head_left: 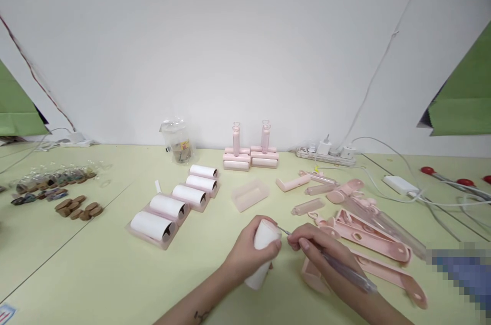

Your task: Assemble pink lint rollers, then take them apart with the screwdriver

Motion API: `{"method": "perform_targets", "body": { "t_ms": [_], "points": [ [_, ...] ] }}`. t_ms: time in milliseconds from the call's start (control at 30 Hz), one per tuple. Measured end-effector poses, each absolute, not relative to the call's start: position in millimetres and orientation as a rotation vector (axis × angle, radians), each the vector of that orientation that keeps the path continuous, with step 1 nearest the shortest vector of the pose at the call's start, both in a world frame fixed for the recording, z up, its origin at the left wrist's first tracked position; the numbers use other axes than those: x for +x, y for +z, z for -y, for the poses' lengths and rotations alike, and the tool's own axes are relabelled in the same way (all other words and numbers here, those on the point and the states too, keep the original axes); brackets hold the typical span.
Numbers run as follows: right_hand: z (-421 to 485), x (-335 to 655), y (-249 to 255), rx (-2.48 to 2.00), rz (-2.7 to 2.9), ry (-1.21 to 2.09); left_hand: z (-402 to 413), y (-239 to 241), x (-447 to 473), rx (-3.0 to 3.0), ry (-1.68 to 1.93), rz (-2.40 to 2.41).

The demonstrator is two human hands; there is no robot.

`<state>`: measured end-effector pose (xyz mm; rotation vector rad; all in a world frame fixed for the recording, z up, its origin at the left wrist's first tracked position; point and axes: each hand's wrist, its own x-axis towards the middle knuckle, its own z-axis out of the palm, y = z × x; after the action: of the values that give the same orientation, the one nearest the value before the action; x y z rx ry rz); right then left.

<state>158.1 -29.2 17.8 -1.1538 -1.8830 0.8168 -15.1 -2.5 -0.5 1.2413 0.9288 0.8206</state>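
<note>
My left hand (249, 248) is wrapped round a white lint roller refill (261, 270), tilted with its upper end towards my right hand. In my right hand (326, 246) is a slim tool with a see-through handle (355, 276), held like a pen. Its thin metal tip (283, 230) reaches the upper rim of the roll; whether it is a screwdriver or another pointed tool I cannot tell. A pale pink lint roller part (315, 278) lies under my right wrist, partly hidden. Beyond my hands sits a translucent pink tray (250, 195).
Several white rolls in pink trays (169, 207) line the left. Pink handles (374, 238) and clear tubes (309, 206) lie at right, near a power strip (326, 156) and cables. Assembled pink rollers (237, 159) stand by the wall. Brown oval pieces (79, 207) lie far left.
</note>
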Motion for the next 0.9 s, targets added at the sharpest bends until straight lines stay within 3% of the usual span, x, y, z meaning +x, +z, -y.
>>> {"method": "perform_targets", "body": {
  "t_ms": [900],
  "points": [
    [26.5, 163.7, 18.5, -1.079, 1.724, 0.795, 10.3, 10.8, -17.0, 1.17, 0.774, -0.878]
  ]
}}
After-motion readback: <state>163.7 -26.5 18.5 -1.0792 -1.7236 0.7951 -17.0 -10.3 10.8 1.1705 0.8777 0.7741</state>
